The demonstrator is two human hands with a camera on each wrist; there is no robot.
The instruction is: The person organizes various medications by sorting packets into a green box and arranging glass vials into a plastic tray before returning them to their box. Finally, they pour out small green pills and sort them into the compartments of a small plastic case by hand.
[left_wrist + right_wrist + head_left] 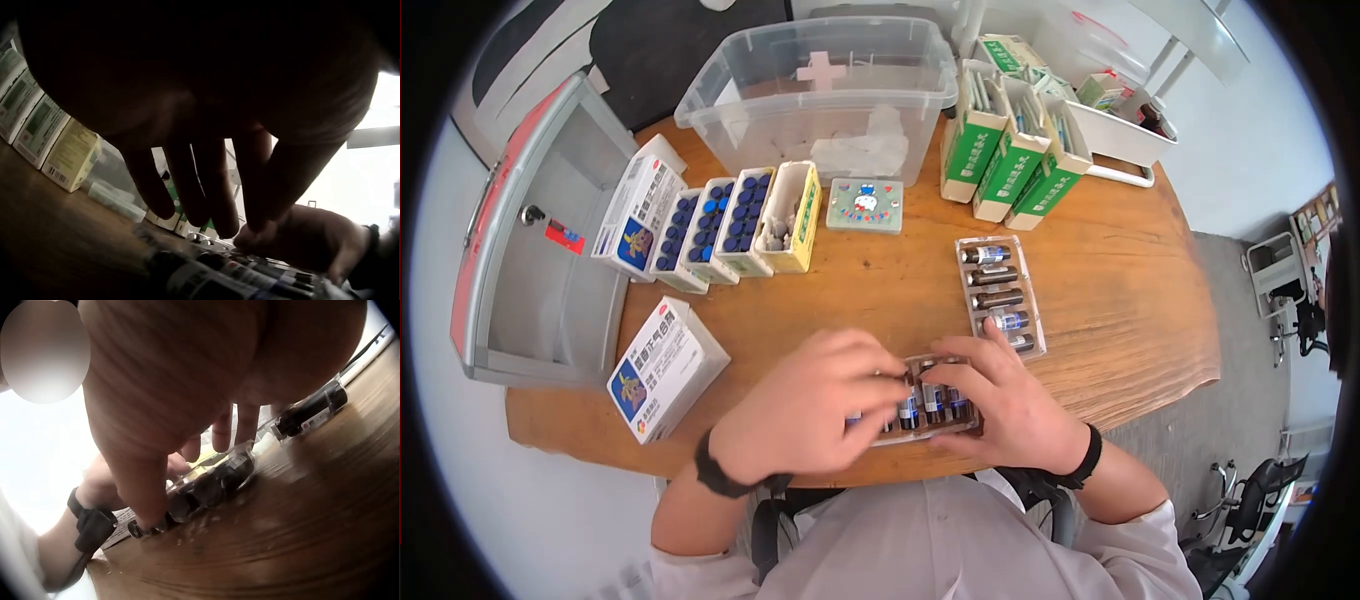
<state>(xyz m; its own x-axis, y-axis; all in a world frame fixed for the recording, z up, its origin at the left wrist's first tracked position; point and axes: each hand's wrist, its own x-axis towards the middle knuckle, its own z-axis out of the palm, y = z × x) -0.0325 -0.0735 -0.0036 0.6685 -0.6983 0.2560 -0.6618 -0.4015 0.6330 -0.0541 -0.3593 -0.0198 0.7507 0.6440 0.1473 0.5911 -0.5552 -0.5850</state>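
Note:
A clear plastic tray (915, 435) of small dark glass vials lies at the table's near edge. My left hand (805, 405) hovers over its left part; in the left wrist view its fingers hang fairly straight, close above the vials (212, 281). My right hand (1020, 415) holds the tray's right end, thumb along the near side and fingers across the far side. In the right wrist view this thumb lies against the tray's side, beside dark vials (215, 487). A second tray (1037, 335) with several labelled brown vials lies just beyond the right fingertips.
White medicine boxes (668, 370) and open boxes of blue-capped vials (745, 210) stand left, near a clear-fronted case (550, 250). Behind are a yellow box (800, 230), a decorated tin (865, 205) and a plastic bin (830, 110). Green-and-white boxes (1010, 165) stand back right beside a white basket (1130, 135).

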